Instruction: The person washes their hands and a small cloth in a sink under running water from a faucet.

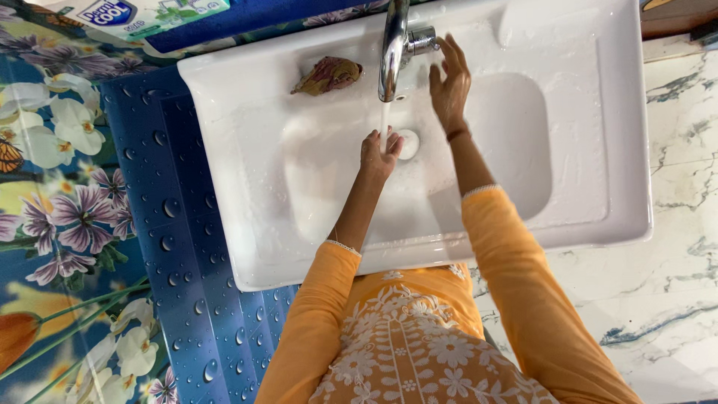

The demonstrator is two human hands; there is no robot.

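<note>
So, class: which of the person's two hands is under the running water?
The left hand, held low in the basin beneath the tap's stream; the right hand is raised beside the tap handle instead.

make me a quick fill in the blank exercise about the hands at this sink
1. The left hand is under the stream of ____ running from the tap.
2. The right hand reaches up beside the ____.
3. A crumpled brownish thing lies on the white ____'s ledge.
4. Both sleeves are ____ in colour.

Missing words: water; tap; sink; orange
</note>
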